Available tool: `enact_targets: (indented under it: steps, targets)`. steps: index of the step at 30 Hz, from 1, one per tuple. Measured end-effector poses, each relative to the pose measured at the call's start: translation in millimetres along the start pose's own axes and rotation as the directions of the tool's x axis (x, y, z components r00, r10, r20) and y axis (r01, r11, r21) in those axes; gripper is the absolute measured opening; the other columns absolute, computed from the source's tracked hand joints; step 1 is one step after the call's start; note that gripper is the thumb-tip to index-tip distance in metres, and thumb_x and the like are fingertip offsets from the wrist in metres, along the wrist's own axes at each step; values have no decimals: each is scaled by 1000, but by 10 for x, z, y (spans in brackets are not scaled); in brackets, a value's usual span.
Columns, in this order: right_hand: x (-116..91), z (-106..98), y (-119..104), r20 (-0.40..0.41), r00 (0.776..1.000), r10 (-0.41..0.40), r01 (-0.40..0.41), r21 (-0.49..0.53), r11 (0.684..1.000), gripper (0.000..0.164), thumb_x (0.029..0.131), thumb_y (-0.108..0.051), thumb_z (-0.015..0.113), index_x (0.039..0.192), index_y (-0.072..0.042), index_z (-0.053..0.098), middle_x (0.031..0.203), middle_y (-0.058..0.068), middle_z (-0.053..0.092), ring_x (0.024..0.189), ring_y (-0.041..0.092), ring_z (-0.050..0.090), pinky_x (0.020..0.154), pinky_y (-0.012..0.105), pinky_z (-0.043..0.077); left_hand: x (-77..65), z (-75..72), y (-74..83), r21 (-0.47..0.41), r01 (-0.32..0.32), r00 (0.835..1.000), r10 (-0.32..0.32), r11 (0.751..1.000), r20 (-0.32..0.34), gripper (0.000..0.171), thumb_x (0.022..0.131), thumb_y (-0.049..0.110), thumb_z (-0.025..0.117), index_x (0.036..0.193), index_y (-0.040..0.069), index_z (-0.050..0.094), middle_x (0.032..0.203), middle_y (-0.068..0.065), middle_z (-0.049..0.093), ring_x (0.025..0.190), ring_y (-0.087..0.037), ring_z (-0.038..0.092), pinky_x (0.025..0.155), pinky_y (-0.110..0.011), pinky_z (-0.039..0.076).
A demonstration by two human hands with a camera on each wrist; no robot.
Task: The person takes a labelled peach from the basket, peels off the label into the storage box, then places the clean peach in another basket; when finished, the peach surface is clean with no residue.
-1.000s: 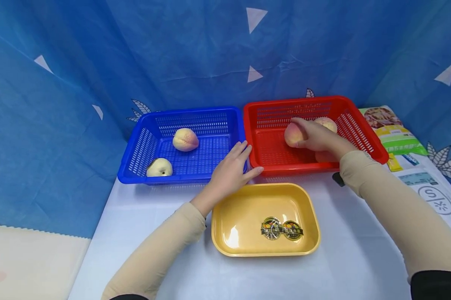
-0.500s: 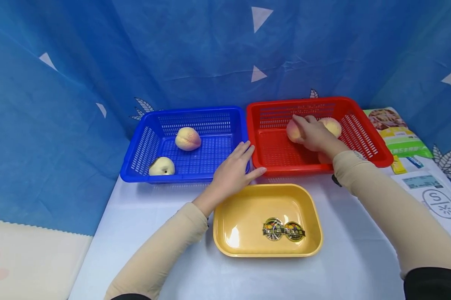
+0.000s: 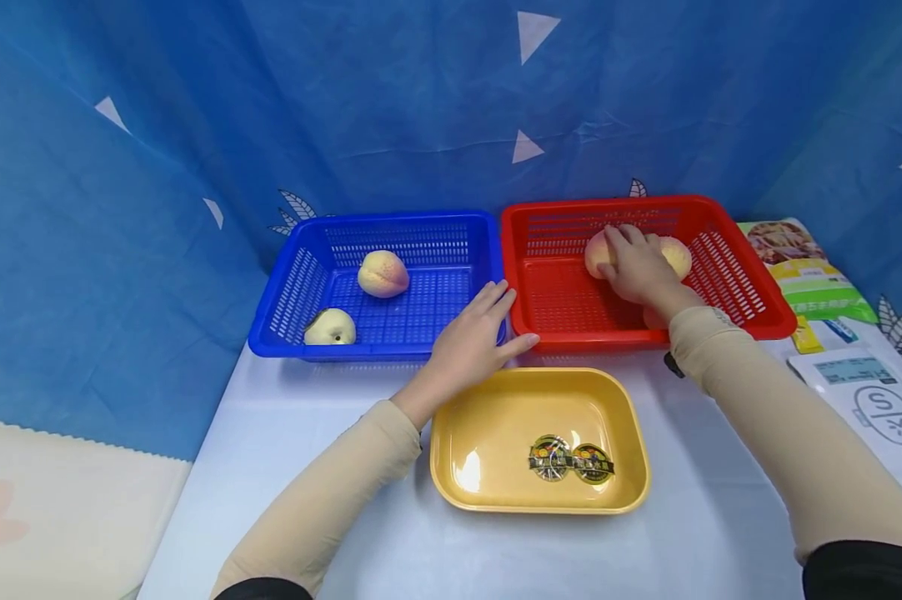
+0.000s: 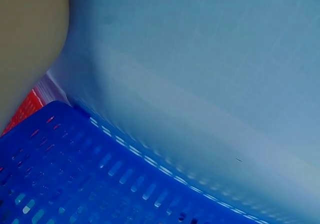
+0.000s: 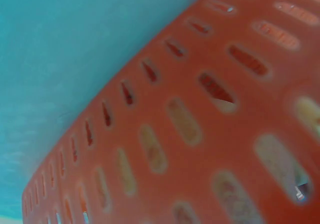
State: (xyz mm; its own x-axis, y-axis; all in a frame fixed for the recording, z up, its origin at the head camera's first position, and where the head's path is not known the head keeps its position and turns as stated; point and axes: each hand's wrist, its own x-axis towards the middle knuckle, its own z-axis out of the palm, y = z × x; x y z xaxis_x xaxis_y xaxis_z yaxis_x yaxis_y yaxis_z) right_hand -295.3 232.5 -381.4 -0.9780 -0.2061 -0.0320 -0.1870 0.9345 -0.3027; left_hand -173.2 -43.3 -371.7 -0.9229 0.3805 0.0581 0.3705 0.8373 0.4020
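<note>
In the head view, my right hand (image 3: 641,267) reaches into the red basket (image 3: 563,335). Its fingers overlap the right side of a peach (image 3: 597,255); the thumb lies at the peach's lower right edge. Another peach (image 3: 677,257) shows just right of the hand, and a third is mostly hidden under the wrist. My left hand (image 3: 468,343) rests with spread fingers where the blue basket (image 3: 361,350) meets the red one. Inside the blue basket lie a pinkish peach (image 3: 383,274) and a pale yellow fruit (image 3: 330,327) with a dark hollow.
A yellow tray (image 3: 488,417) with two round stickers (image 3: 571,458) stands in front of the baskets. At the right are a white scale (image 3: 864,392) with a display, a printed food packet (image 3: 811,271) and a small yellow packet (image 3: 806,335). A blue curtain hangs behind.
My right hand's fingers have loosened from round the left peach and shifted toward its right side; that peach sits slightly farther back. My left hand stays at the baskets' rims.
</note>
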Motion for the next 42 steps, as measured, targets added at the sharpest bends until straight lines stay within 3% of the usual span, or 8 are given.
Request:
enact_targets:
  steps: [8, 16, 20, 27, 35, 42]
  targets:
    - [-51, -96, -104, -25, 998, -51, 52, 32, 998, 75, 99, -24, 57, 159, -6, 17, 160, 28, 19, 139, 54, 21, 113, 72, 21, -69, -63, -13, -34, -2, 1000, 1, 999, -18, 77, 95, 58, 56, 153, 10, 39, 164, -5, 29, 155, -21, 18, 123, -44, 27]
    - [-232, -241, -353, -51, 993, -109, 115, 138, 984, 74, 100, -31, 57, 160, -14, 17, 162, 22, 20, 143, 50, 20, 111, 75, 22, -388, -315, -174, -54, 4, 991, -12, 999, -134, 75, 94, 53, 62, 152, 12, 40, 162, -5, 34, 155, -24, 18, 123, -48, 25]
    - [-343, -271, -553, -94, 980, -177, 192, 191, 963, 70, 99, -29, 59, 158, -12, 25, 160, 21, 28, 142, 47, 26, 111, 71, 28, -610, -493, -399, -46, 57, 981, -65, 997, -182, 80, 91, 54, 64, 153, 11, 38, 163, -6, 31, 155, -25, 17, 123, -50, 24]
    - [-466, -237, -1005, -124, 945, -303, 323, 219, 921, 65, 98, -32, 61, 155, -14, 33, 157, 14, 36, 143, 39, 34, 114, 65, 31, -984, -777, -910, -75, 228, 947, -239, 971, -214, 95, 85, 62, 67, 156, 11, 30, 166, -9, 22, 156, -30, 9, 121, -62, 19]
    - [-456, -54, -1617, -29, 929, -369, 362, 281, 889, 66, 98, -36, 62, 155, -20, 32, 155, 7, 38, 144, 30, 35, 116, 56, 36, -1267, -955, -1462, -79, 385, 893, -393, 920, -220, 113, 82, 63, 70, 158, 2, 15, 167, -19, 10, 155, -40, 0, 117, -70, 14]
    - [-317, 166, -2149, 75, 896, -437, 397, 301, 867, 66, 98, -40, 60, 155, -22, 33, 159, 4, 35, 151, 27, 28, 120, 51, 31, -1331, -1002, -1712, -69, 436, 881, -441, 897, -170, 128, 73, 72, 72, 159, 1, 7, 167, -20, 2, 154, -42, -5, 113, -75, 13]
